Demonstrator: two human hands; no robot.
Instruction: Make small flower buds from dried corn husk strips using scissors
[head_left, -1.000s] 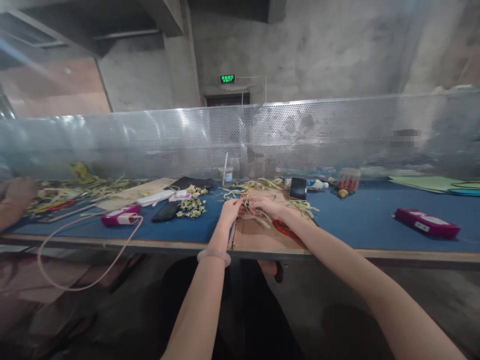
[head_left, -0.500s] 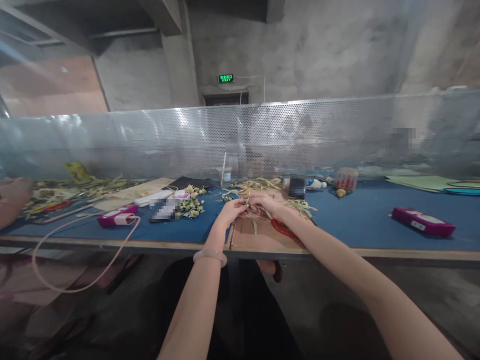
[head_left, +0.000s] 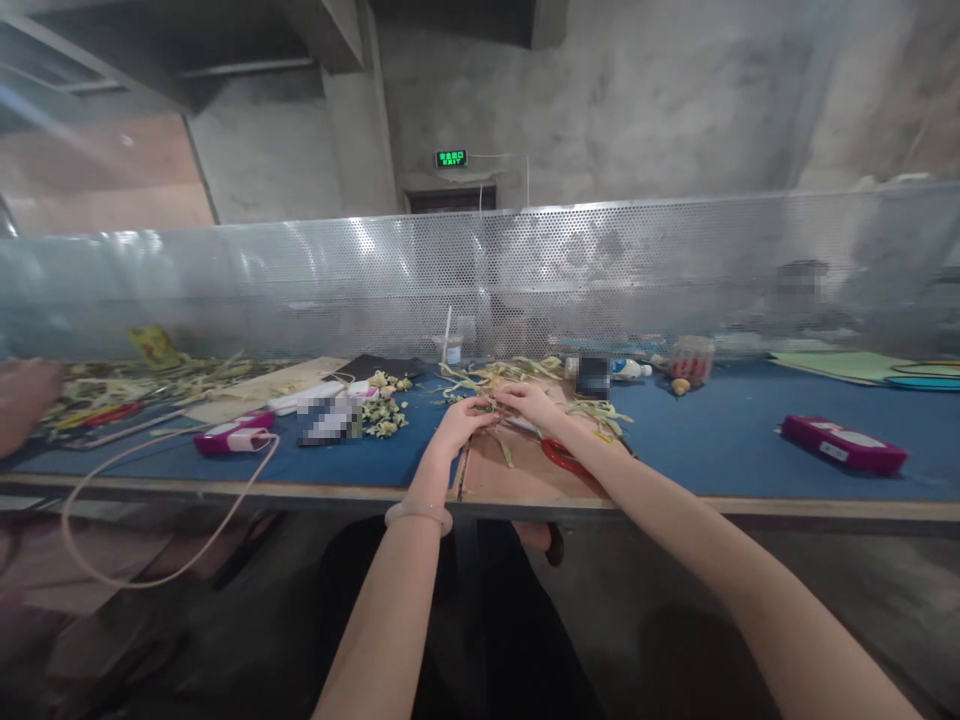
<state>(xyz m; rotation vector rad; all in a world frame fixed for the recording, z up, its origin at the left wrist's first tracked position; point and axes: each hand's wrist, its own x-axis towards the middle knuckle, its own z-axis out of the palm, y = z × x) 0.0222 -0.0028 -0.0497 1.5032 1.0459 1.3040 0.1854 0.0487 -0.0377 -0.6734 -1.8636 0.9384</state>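
Over a brown board (head_left: 487,483) at the table's front edge, my left hand (head_left: 459,427) and my right hand (head_left: 531,405) meet with fingertips bent and pinched together. A thin pale green strip (head_left: 505,452) hangs down from between them; the small part right at the fingertips is hidden. Under my right wrist lie scissors with red-orange handles (head_left: 559,456), partly covered by the forearm. More loose green strips (head_left: 600,412) are scattered beside and behind my hands.
Left of me lie a pile of small green curled pieces (head_left: 384,415), a magenta device (head_left: 234,432) with a looping cable, and another person's hand (head_left: 26,400). To the right are a clear jar (head_left: 691,360) and a second magenta device (head_left: 844,444). A perforated metal screen (head_left: 637,260) stands behind.
My fingers have shifted slightly against each other, and my right hand is a little more raised and narrowed. The hanging strip has moved slightly left. The rest looks the same.
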